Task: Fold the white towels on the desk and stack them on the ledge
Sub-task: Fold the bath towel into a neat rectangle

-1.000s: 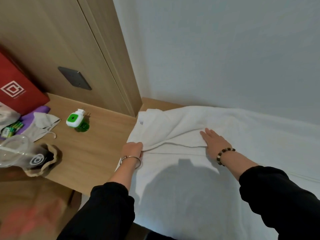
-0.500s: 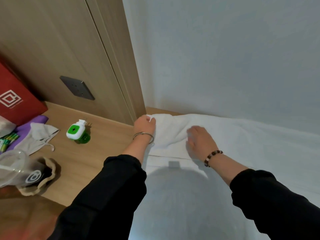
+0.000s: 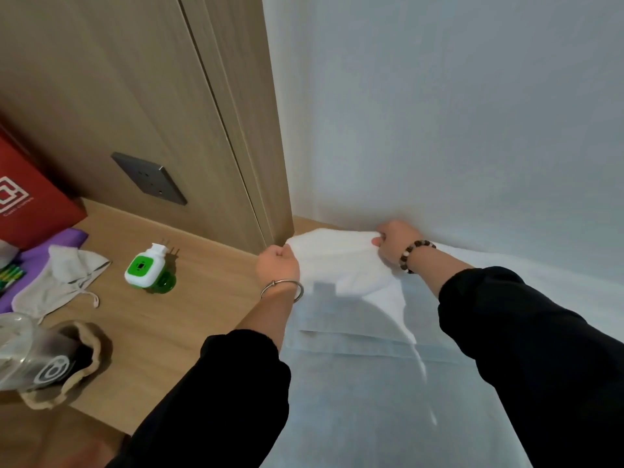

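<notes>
A large white towel (image 3: 364,366) is spread over the wooden desk (image 3: 189,319), reaching from the near edge to the wall. Its far edge is folded over towards the wall. My left hand (image 3: 277,267), with a metal bangle on the wrist, grips the folded edge's left corner next to the wooden panel. My right hand (image 3: 395,241), with a bead bracelet, grips the same edge further right, close against the white wall. Between the two hands the cloth is pulled taut. More white cloth runs off to the right behind my right arm.
A green and white plug-in device (image 3: 148,270) lies on the desk left of the towel. Further left are a grey cloth pouch (image 3: 59,282), a purple item (image 3: 66,239), a red box (image 3: 30,201) and a clear cup in a brown bag (image 3: 44,363). A wooden panel with a dark socket (image 3: 148,179) stands behind.
Both hands have carried the towel's edge away from me to the wall. My right hand went from lying flat on the cloth to gripping it, and moved right.
</notes>
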